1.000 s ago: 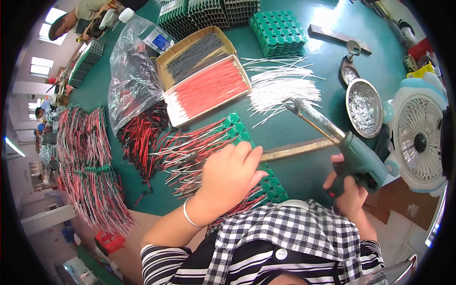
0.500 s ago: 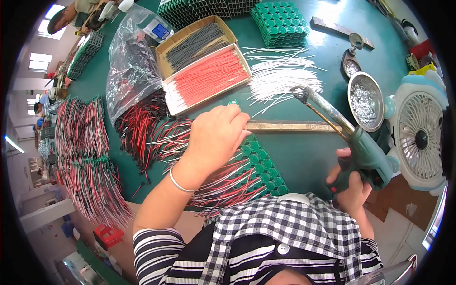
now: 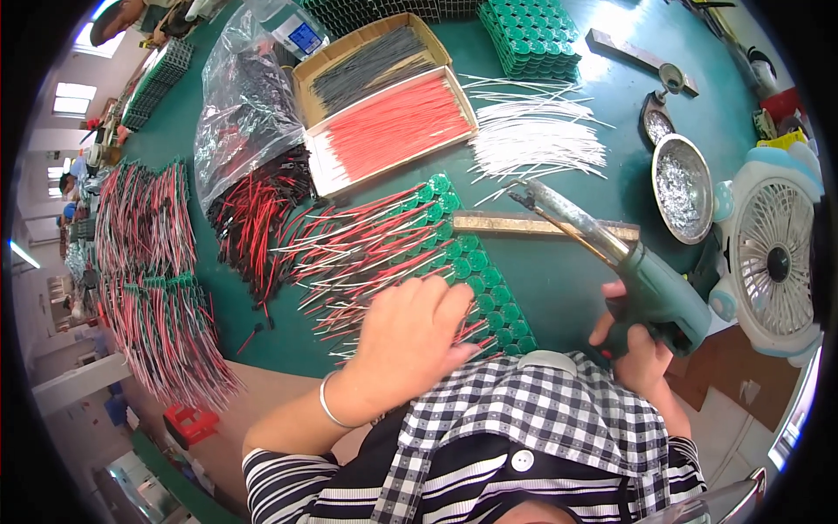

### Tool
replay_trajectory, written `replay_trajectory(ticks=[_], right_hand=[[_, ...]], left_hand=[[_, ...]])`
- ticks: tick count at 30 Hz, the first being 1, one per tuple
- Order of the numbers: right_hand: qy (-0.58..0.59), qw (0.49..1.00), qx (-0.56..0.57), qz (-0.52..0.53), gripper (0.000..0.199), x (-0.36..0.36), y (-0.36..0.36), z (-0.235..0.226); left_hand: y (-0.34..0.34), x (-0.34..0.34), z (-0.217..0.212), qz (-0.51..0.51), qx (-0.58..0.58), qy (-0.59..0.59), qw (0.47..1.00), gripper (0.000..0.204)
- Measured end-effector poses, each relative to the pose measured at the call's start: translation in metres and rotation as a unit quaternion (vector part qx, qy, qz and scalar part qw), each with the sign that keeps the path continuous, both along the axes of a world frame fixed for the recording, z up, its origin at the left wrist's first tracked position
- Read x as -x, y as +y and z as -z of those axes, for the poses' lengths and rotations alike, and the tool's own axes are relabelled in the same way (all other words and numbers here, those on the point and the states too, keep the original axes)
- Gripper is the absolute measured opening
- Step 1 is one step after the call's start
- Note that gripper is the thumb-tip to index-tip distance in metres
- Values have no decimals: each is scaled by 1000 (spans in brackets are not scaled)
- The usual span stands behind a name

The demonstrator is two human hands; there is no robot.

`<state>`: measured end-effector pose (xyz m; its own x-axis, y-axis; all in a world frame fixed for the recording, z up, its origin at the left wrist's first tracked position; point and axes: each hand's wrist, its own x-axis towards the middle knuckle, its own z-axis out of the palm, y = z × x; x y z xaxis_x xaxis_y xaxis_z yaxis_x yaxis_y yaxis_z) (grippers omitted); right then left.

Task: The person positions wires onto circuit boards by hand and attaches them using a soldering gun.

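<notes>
On green table point(image 3: 559, 288), hands perhaps working.

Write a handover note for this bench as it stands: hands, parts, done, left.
Left hand: flat on the green cell holders and their red and white leads, gripping nothing visible.
Right hand: holds the green soldering gun, tip raised over the wooden strip.
Stock: red wires in a box, loose white wires, solder dish.
Done: many holders already carry leads.
Left: cannot tell which joints are still open.
</notes>
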<state>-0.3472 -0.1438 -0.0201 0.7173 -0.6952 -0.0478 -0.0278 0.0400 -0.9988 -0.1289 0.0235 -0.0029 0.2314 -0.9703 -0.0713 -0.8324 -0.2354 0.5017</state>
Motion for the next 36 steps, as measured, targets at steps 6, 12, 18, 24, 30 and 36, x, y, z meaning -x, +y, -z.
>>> replay_trajectory(ticks=[6, 12, 18, 24, 30, 36], right_hand=[[-10, 1000, -1, -9, 56, 11, 2, 4], [12, 1000, -29, -2, 60, 19, 9, 7], [48, 998, 15, -39, 59, 29, 6, 11], [53, 994, -2, -99, 59, 18, 6, 1], [211, 965, 62, -146, 29, 39, 2, 6], [149, 954, 173, -196, 24, 12, -2, -8]], left_hand=[[10, -17, 11, 44, -8, 51, 998, 38], [24, -41, 25, 2, 46, 51, 998, 28], [23, -54, -34, -63, 150, -62, 985, 51], [-3, -15, -3, -15, 136, -71, 988, 40], [-4, -11, 41, -94, 163, -56, 980, 16], [-10, -12, 43, -122, 194, -47, 972, 17]])
